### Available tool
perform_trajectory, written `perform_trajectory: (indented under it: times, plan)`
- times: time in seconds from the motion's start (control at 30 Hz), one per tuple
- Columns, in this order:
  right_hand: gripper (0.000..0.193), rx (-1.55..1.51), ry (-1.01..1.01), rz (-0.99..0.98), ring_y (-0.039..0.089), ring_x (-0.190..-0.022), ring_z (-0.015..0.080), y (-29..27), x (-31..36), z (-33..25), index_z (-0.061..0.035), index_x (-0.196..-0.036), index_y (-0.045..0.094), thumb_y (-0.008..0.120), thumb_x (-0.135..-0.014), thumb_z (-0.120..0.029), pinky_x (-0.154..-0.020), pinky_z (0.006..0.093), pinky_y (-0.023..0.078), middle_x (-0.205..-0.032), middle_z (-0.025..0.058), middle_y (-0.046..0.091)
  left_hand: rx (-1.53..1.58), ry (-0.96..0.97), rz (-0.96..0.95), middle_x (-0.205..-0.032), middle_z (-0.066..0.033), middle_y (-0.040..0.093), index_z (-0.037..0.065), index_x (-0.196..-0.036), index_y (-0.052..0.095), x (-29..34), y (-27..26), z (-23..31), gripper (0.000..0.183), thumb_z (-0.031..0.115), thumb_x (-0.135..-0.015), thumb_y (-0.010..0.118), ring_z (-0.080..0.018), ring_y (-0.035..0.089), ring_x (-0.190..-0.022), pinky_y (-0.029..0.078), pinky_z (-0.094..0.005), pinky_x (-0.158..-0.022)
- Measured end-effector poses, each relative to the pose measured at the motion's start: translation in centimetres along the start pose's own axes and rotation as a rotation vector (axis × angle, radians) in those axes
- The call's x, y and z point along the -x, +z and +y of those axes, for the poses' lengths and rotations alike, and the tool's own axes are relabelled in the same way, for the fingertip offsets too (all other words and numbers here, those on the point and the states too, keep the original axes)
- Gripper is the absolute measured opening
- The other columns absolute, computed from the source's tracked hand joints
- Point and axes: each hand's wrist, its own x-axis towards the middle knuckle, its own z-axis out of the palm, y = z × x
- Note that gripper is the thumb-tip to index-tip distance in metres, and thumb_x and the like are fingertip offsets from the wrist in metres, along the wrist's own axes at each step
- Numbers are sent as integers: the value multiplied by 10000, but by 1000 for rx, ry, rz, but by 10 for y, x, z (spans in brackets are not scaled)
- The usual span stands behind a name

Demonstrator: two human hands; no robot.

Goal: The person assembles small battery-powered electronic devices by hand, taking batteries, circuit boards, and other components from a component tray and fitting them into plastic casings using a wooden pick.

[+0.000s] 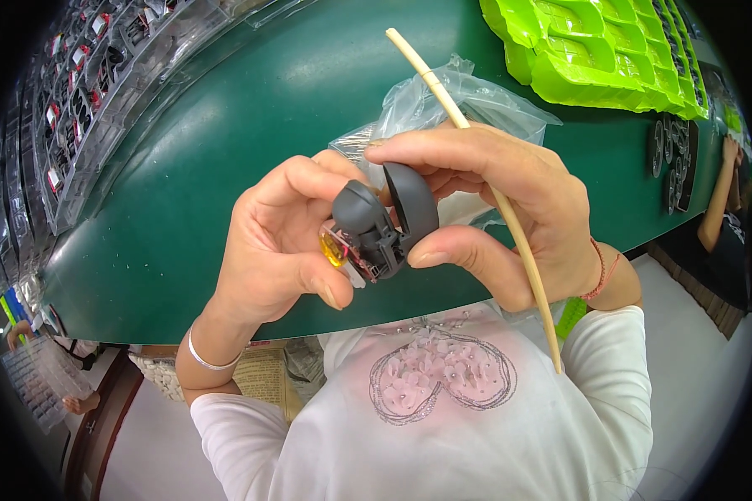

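Observation:
Above the table's near edge, my left hand (271, 230) grips a dark grey plastic housing (358, 209) between thumb and fingers. Its lower side shows a circuit board with fine wires, and a shiny amber-yellow piece (333, 248) sits by the left thumb. My right hand (530, 179) pinches a curved dark grey shell (418, 203) from the right. Shell and housing meet low down, while a gap stays between them at the top. A thin wooden stick (520, 238) is also lodged in my right hand, running from the far side down toward my sleeve.
Behind my hands, a clear plastic bag (485, 104) lies on the green table (226, 108) beside thin metal pins (353, 142). Bright green trays (589, 54) stand far right, near a dark tray (673, 163). Grey trays of parts (100, 108) line the far left. Other people's arms (718, 200) show at both sides.

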Motion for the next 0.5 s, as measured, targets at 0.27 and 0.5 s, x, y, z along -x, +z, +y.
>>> perform_trajectory:
  times: [0.27,0.5]
  plan:
    - [517,-16,-29,7,666,-886,237,-1,-2,2,30,-1220,601,775,-781,-179,-760,329,563,-1007,156,646,-17,-24,115,-1022,-68,578,27,-1025,566,0,8,0,553,-8,-581,895,-173,609,-986,544,-303,-839]
    - [546,12,-56,-42,607,-830,200,-1,-2,4,13,-1235,616,769,-772,-234,-714,299,507,-977,121,659,-117,75,59,-953,-66,580,37,-951,569,0,2,-3,535,-54,-541,900,-167,623,-938,572,-307,-806]
